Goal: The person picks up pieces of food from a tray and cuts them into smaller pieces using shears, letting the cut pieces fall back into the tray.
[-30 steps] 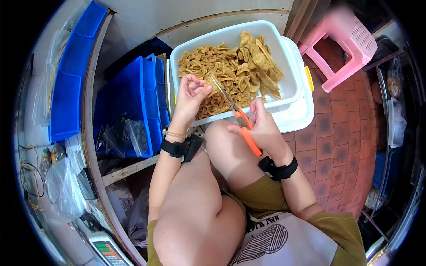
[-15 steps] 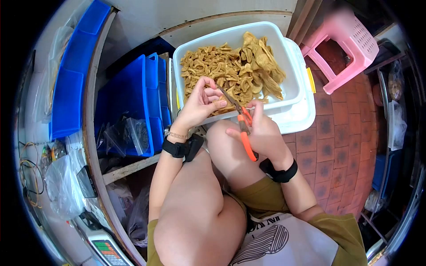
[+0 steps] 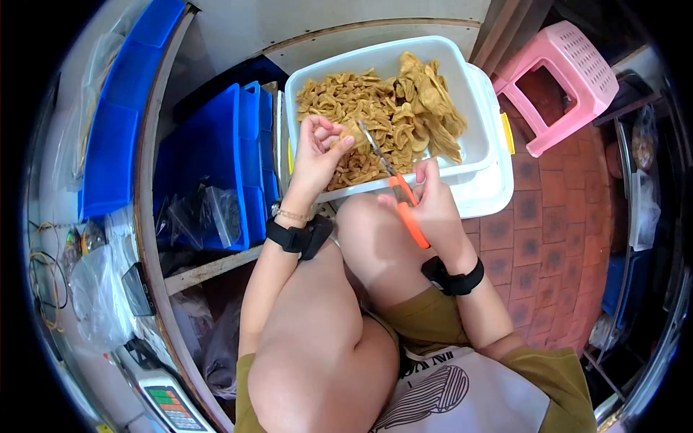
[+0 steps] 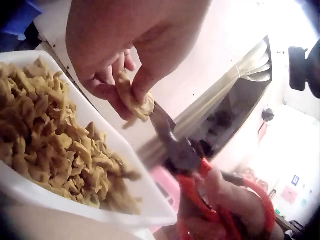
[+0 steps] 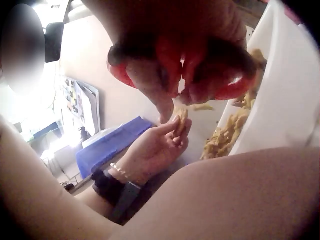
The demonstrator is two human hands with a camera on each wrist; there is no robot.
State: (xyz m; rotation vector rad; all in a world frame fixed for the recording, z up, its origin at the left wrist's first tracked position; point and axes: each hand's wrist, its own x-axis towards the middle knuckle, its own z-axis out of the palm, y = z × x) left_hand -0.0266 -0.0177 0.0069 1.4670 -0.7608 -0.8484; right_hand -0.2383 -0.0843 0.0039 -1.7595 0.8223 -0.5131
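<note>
My left hand (image 3: 314,162) pinches a tan, wrinkled food piece (image 4: 134,100) between thumb and fingers, over the near side of a white tub (image 3: 473,150). The right hand (image 3: 438,209) grips orange-handled scissors (image 3: 410,216), with fingers through the loops. In the head view the blades point up and left, their tips close beside the held piece. The left wrist view has the blades running up to the piece's edge. Beneath the hands, a heap of short tan strips (image 3: 339,90) fills much of the tub. Larger folded tan pieces (image 3: 426,90) are stacked at its right side.
The tub rests on a white lidded box with a yellow clip (image 3: 507,133). Blue bins (image 3: 198,155) stand on the left, one with small plastic bags. A pink stool (image 3: 570,72) stands on the red tiles (image 3: 556,238) at right. A scale (image 3: 170,400) sits lower left.
Half a second ago the blades crossed close to the left fingers, nearer my knees. Both hands have since moved up, the left also leftward, and the scissors now lie farther from the left fingers.
</note>
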